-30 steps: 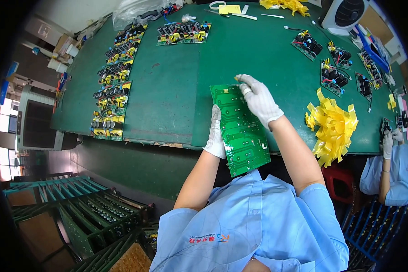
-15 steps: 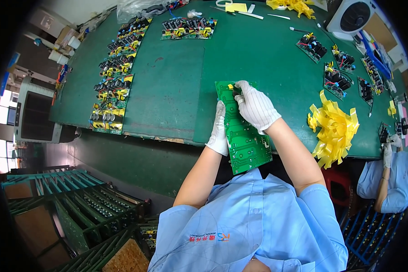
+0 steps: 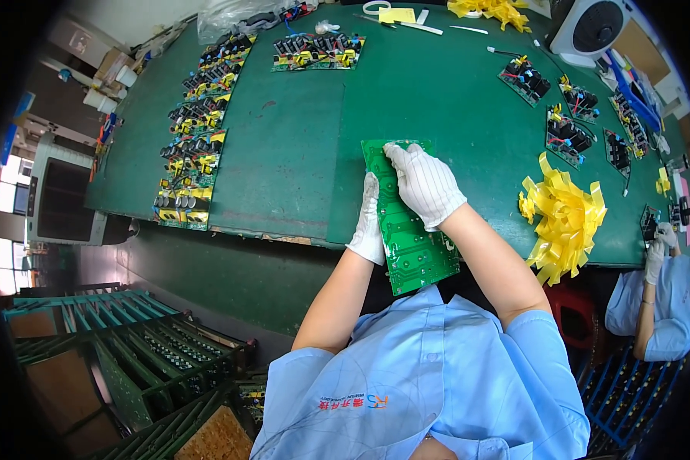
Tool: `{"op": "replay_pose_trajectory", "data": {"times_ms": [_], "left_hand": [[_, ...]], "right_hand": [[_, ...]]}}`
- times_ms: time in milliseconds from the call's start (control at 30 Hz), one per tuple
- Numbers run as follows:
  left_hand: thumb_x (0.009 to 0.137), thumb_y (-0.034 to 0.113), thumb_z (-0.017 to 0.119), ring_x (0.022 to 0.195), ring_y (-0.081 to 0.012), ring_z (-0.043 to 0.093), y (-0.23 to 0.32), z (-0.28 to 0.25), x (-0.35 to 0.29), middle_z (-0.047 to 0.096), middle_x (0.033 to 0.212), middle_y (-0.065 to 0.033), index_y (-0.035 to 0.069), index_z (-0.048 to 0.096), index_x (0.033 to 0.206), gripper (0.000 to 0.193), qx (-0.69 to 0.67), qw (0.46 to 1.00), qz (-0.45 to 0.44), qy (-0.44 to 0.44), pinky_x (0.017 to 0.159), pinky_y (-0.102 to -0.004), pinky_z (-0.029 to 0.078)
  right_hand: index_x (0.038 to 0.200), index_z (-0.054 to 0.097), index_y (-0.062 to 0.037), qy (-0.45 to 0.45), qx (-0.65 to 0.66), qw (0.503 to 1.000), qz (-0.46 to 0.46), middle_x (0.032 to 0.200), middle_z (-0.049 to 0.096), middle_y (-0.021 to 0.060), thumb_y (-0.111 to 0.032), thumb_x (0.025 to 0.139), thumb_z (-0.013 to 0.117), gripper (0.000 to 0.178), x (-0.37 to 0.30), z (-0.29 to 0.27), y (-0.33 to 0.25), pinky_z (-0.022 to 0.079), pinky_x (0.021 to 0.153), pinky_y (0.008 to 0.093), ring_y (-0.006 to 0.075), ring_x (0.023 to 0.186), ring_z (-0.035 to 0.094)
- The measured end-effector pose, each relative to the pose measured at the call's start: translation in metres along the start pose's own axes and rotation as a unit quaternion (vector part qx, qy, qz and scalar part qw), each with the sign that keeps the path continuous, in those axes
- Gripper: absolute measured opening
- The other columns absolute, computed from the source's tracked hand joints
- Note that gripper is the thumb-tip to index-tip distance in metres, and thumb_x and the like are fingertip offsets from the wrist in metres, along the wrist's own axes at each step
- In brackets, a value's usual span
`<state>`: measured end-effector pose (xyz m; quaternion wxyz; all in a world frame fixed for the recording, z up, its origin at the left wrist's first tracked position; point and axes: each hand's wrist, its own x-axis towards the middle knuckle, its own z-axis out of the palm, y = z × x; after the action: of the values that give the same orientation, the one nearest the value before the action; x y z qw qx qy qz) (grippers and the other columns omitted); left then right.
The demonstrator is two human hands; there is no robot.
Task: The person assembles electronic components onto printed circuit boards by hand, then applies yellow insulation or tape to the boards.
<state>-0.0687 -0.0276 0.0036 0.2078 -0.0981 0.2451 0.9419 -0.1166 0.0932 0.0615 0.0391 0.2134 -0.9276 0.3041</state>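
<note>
bright indoor light, washed-out windows (image 3: 6, 251) at far left, green table (image 3: 284, 153) bowed by fisheye, black corners
</note>
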Motion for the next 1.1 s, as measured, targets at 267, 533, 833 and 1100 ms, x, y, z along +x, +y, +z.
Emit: {"op": "replay_pose_trajectory", "data": {"times_ms": [267, 533, 833, 1100], "left_hand": [[0.090, 0.073, 0.046, 0.118, -0.0330, 0.059, -0.003, -0.013, 0.007, 0.056, 0.137, -0.0125, 0.018, 0.046, 0.143, 0.077, -0.002, 1.000, -0.008, 0.022, 0.099, -0.0512, 0.050], [0.088, 0.076, 0.046, 0.119, -0.0348, 0.059, 0.000, -0.009, 0.003, 0.055, 0.137, -0.0148, 0.017, 0.045, 0.144, 0.082, 0.004, 0.999, -0.030, 0.011, 0.099, -0.0549, 0.050], [0.087, 0.077, 0.046, 0.122, -0.0362, 0.056, -0.001, -0.006, 0.002, 0.051, 0.142, -0.0154, 0.019, 0.042, 0.147, 0.084, -0.005, 1.000, -0.018, 0.010, 0.101, -0.0561, 0.048], [0.088, 0.076, 0.046, 0.125, -0.0340, 0.054, 0.001, -0.004, 0.002, 0.051, 0.142, -0.0134, 0.020, 0.043, 0.146, 0.080, 0.018, 1.000, -0.007, 0.003, 0.101, -0.0545, 0.048]], "right_hand": [[0.116, 0.066, -0.0011, 0.045, 0.130, 0.989, -0.054, 0.117, 0.066, 0.0215, -0.011, 0.096, 0.049, 0.028, 0.010, 0.013, 0.032, 0.050, 0.095, 0.0423, 0.0392, 0.110, 0.062], [0.122, 0.062, 0.0013, 0.006, 0.235, 0.972, 0.021, 0.112, 0.069, 0.0197, -0.012, 0.097, 0.047, 0.032, 0.025, -0.008, 0.038, 0.049, 0.092, 0.0337, 0.0283, 0.106, 0.065], [0.133, 0.050, -0.0037, -0.031, 0.097, 0.994, -0.026, 0.112, 0.066, 0.0249, -0.009, 0.094, 0.051, 0.040, 0.005, -0.009, 0.017, 0.051, 0.085, 0.0471, 0.0419, 0.099, 0.064], [0.128, 0.054, -0.0045, -0.043, 0.029, 0.999, -0.016, 0.119, 0.064, 0.0221, -0.011, 0.095, 0.049, 0.035, 0.010, -0.006, 0.008, 0.052, 0.088, 0.0471, 0.0411, 0.104, 0.062]]}}
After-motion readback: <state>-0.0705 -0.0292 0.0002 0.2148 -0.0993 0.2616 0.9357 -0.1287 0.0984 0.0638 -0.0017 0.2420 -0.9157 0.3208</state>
